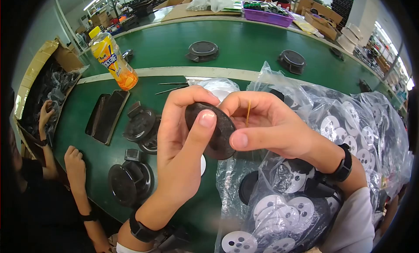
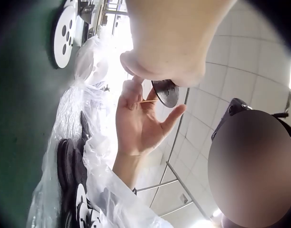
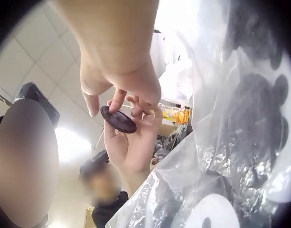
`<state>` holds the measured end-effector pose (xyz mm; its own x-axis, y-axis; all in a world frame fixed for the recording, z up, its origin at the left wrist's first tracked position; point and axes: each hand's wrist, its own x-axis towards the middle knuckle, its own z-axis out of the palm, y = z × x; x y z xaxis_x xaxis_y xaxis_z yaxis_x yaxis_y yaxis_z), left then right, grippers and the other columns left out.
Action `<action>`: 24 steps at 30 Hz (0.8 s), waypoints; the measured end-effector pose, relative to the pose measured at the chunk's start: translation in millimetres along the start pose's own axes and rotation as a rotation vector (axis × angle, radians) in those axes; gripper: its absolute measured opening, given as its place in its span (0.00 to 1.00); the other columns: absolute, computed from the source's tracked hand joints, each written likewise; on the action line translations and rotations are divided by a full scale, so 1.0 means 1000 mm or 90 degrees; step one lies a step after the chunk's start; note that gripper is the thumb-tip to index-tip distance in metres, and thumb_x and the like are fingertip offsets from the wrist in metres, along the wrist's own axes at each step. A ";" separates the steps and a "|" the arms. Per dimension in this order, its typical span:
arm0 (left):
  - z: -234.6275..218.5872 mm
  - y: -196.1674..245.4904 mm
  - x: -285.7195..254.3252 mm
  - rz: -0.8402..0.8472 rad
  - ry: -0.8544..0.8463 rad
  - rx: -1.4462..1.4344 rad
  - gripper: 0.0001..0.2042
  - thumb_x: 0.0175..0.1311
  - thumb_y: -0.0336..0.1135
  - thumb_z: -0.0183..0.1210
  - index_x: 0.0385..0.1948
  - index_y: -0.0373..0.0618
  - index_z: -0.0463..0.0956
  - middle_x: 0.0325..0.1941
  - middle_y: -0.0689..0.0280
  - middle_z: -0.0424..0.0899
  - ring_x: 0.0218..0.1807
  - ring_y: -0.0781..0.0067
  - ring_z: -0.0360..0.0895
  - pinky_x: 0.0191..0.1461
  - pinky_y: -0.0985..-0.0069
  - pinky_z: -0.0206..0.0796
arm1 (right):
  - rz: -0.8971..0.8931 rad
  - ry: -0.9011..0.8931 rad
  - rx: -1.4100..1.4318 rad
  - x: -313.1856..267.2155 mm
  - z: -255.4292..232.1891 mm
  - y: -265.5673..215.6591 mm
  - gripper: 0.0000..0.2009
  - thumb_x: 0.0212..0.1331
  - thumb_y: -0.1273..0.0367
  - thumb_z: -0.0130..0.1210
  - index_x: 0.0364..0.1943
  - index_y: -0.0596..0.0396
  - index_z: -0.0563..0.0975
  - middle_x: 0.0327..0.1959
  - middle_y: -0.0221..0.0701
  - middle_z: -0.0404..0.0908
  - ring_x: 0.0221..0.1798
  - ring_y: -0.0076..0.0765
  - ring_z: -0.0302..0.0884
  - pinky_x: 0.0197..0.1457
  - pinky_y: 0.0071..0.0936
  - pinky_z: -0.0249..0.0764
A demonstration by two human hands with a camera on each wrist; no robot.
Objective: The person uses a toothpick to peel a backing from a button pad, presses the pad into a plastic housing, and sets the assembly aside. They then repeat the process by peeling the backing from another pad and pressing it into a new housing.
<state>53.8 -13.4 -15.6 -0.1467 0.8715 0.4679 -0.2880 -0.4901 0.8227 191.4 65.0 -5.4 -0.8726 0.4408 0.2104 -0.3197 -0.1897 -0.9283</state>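
My left hand [image 1: 176,152] holds a dark round disc [image 1: 220,139] up on edge, its thumb across the near face and its fingers behind. From the other side my right hand [image 1: 279,128] meets the disc, with the thumb tip at its right edge and the index finger by its top. A thin yellow stick [image 1: 248,113] is held in the curled fingers of that right hand. In the left wrist view the stick [image 2: 146,101] juts toward the disc [image 2: 165,92]. The right wrist view shows the disc [image 3: 118,119] with right fingertips against its face.
Clear plastic bags [image 1: 301,96] with white holed discs [image 1: 270,213] cover the right side. Black round housings [image 1: 131,181], a black tray [image 1: 107,117] and a drink bottle [image 1: 114,61] stand left. Behind lie more housings [image 1: 204,50]. Another person's hand [image 1: 75,165] rests at the left edge.
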 end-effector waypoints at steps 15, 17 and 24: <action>-0.013 0.006 0.005 0.013 0.108 0.138 0.05 0.60 0.27 0.52 0.34 0.37 0.72 0.31 0.72 0.72 0.32 0.87 0.65 0.35 0.88 0.55 | -0.067 0.115 -0.153 -0.006 -0.007 -0.024 0.09 0.50 0.69 0.59 0.31 0.59 0.73 0.31 0.26 0.75 0.35 0.17 0.69 0.40 0.17 0.64; -0.015 0.007 0.005 -0.016 0.110 0.134 0.05 0.61 0.27 0.51 0.35 0.37 0.72 0.31 0.72 0.72 0.33 0.87 0.65 0.37 0.88 0.57 | -0.052 0.084 -0.105 -0.004 -0.007 -0.023 0.09 0.51 0.69 0.58 0.32 0.59 0.74 0.30 0.24 0.74 0.34 0.14 0.68 0.37 0.15 0.63; -0.010 0.004 0.005 0.017 0.060 0.093 0.08 0.63 0.32 0.51 0.38 0.38 0.70 0.34 0.71 0.73 0.37 0.84 0.69 0.43 0.84 0.61 | 0.018 -0.062 -0.013 -0.003 -0.015 -0.008 0.12 0.47 0.65 0.64 0.33 0.56 0.76 0.30 0.21 0.73 0.30 0.11 0.65 0.33 0.12 0.60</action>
<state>42.9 -10.5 -13.2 -0.2429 0.8525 0.4628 -0.1441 -0.5035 0.8519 202.0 78.7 -3.0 -0.9130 0.3485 0.2122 -0.2879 -0.1817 -0.9403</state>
